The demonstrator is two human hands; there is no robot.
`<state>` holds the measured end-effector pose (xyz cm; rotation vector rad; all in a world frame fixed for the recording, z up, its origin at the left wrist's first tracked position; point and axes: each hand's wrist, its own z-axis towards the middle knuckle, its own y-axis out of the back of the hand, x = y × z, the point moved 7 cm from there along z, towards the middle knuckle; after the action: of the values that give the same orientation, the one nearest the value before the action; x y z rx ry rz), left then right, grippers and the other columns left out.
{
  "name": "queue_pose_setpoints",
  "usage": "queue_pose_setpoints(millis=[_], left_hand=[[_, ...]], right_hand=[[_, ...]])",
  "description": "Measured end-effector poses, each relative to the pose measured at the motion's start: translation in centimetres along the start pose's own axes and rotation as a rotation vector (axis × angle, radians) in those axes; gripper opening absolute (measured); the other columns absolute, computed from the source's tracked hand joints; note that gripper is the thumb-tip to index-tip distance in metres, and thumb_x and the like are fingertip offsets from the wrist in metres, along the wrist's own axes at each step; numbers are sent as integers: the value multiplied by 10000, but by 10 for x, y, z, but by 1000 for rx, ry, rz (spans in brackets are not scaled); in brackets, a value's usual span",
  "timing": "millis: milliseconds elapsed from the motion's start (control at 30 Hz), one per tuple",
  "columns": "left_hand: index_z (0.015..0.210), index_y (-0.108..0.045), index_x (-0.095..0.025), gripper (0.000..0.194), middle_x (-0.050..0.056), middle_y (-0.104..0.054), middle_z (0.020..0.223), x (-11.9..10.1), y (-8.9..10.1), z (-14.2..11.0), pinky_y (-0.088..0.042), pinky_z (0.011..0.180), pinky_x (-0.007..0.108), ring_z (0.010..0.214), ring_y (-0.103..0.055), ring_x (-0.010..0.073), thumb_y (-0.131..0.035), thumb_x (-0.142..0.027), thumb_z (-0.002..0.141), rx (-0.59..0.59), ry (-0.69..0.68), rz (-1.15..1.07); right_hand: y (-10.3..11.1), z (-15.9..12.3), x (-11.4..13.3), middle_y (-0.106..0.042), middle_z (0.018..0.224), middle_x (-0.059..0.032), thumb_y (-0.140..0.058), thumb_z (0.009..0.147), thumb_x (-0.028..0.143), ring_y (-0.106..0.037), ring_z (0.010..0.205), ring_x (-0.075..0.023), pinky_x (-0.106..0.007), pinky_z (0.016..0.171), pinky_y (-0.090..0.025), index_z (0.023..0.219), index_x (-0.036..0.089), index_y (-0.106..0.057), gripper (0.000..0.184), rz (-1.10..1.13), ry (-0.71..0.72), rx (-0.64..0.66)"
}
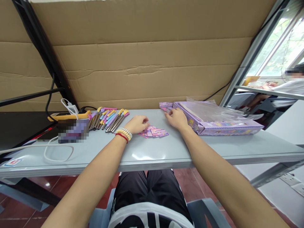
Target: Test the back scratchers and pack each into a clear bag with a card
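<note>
My left hand point(138, 124) rests at the left edge of a small spread of pink printed cards or packets point(155, 131) on the desk. Its fingers are loosely bent, with a gap between thumb and forefinger, and nothing shows in them. My right hand point(177, 119) reaches to the left corner of a flat purple printed box point(228, 128). Those fingers are drawn together at the near edge of a small pink-purple packet point(165, 105) beside the box; whether they grip it is hidden. Clear plastic wrapping point(213, 110) lies loose on the box.
Several pens with coloured toppers point(110, 119) lie in rows left of my left hand. Further left are a yellow-edged object point(68, 116), a blurred purple item point(73, 131) and a white cable point(59, 161). Cardboard point(152, 72) walls the back. Another person point(292, 84) sits at far right.
</note>
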<state>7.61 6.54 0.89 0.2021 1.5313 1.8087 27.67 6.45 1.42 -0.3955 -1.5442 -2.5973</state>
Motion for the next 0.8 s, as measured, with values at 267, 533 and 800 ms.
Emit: queue_pose_setpoints(millis=[267,533,800], left_hand=[[975,-695,-165,307,116,-692,1023,-1,-6,-2,-448,846,307,962,-617,257,-544,-362,794,104,26,53],[925,-715,-162,338,120,-697,953,0,-13,-1,-441,777,307,878,-622,255,-504,-396,803,153,-19,84],[884,-720,-170,351,112,-704,878,2,-17,-1,-431,753,313,840,-625,253,-482,-417,807,198,-19,84]], right_hand=[[-1,-1,14,-663,794,-62,-515,785,292,-555,745,-165,-256,669,-367,720,156,-627,188,149,128,24],[17,-8,22,-637,654,-32,-505,773,284,-520,622,-136,-242,606,-340,637,167,-590,198,259,172,-99],[12,-8,22,-663,687,-33,-512,766,273,-540,646,-141,-246,633,-354,670,173,-619,175,195,141,7]])
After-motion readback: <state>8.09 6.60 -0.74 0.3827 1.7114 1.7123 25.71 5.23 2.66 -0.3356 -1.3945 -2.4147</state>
